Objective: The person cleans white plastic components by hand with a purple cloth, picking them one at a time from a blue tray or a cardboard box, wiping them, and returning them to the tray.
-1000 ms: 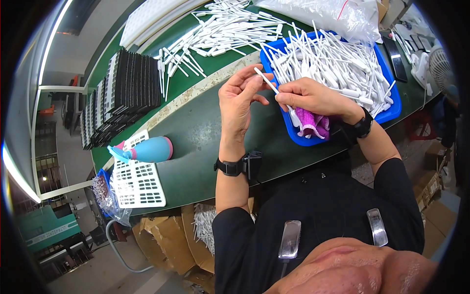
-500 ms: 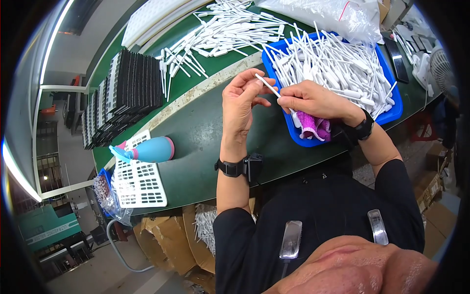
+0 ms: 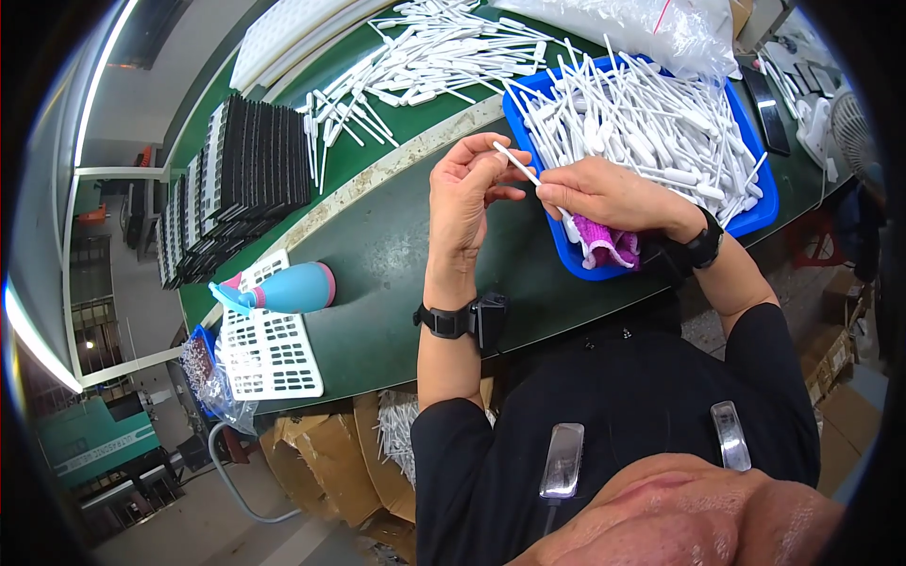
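Note:
A slim white plastic stick (image 3: 518, 164) slants between my two hands over the near left edge of a blue tray (image 3: 766, 200). My left hand (image 3: 464, 193) pinches its upper end between thumb and fingertips, the other fingers loosely curled. Closed round the lower part is my right hand (image 3: 609, 195), which hides that end. A crumpled purple cloth (image 3: 604, 247) hangs just under the right hand; whether the hand grips it I cannot tell. Inside the tray lies a heap of similar white sticks (image 3: 651, 132), many with a thicker end.
Another pile of white sticks (image 3: 453, 57) covers the far green tabletop (image 3: 406, 283). Stacked black slotted racks (image 3: 250, 156) stand at left, near a blue spray bottle (image 3: 297, 288) on a white perforated panel (image 3: 274, 363). A clear plastic bag (image 3: 651, 33) lies behind the tray.
Both hands keep nearly the same place and hold on the stick. The purple cloth has shifted very slightly under the right hand.

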A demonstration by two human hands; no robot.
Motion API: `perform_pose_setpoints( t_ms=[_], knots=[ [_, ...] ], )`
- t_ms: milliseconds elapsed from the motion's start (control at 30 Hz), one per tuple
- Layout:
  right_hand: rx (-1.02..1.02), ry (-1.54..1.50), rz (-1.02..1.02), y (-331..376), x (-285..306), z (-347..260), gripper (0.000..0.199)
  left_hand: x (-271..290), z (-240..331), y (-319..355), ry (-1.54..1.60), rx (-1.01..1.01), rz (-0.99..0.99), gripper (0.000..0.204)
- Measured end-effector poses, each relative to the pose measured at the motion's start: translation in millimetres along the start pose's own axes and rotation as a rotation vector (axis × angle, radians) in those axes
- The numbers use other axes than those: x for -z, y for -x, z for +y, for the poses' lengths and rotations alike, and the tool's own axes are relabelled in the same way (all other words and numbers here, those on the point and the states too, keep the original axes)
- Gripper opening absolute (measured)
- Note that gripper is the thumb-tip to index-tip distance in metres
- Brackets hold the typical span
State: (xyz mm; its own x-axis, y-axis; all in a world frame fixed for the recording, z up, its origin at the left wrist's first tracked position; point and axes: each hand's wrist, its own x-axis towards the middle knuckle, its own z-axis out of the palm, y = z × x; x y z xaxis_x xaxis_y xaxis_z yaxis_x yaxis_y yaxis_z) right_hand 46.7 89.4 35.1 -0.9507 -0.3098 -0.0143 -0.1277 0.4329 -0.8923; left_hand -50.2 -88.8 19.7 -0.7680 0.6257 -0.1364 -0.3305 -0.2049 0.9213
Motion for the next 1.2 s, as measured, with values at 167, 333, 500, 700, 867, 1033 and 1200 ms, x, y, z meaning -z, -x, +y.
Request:
perform_pose_setpoints(
  t_ms=[167, 333, 500, 700, 867, 1033, 1200],
  knots=[
    [-0.015, 0.037, -0.011, -1, -2, 0, 0.035, 1, -1, 1, -0.008, 0.004, 0.014, 0.018],
    [-0.010, 0.038, -0.003, 0, -4, 4, 0.034, 1, -1, 0, -0.023, 0.038, 0.022, 0.016],
    [0.013, 0.052, 0.009, -1, -6, 6, 0.033, 3, -4, -2, -0.020, 0.052, 0.017, 0.013],
    [-0.004, 0.131, 0.047, -3, -8, 7, 0.038, 3, -7, -3, -0.026, 0.024, 0.038, 0.012],
    [-0.009, 0.146, 0.058, -3, -9, 9, 0.038, 3, -10, -5, -0.012, 0.015, 0.042, 0.013],
    [-0.015, 0.140, 0.068, -2, -8, 9, 0.037, 2, -13, -7, -0.008, 0.002, 0.049, 0.012],
    [-0.014, 0.123, 0.068, -2, -6, 10, 0.037, 0, -13, -9, 0.004, -0.005, 0.041, 0.012]
  ],
)
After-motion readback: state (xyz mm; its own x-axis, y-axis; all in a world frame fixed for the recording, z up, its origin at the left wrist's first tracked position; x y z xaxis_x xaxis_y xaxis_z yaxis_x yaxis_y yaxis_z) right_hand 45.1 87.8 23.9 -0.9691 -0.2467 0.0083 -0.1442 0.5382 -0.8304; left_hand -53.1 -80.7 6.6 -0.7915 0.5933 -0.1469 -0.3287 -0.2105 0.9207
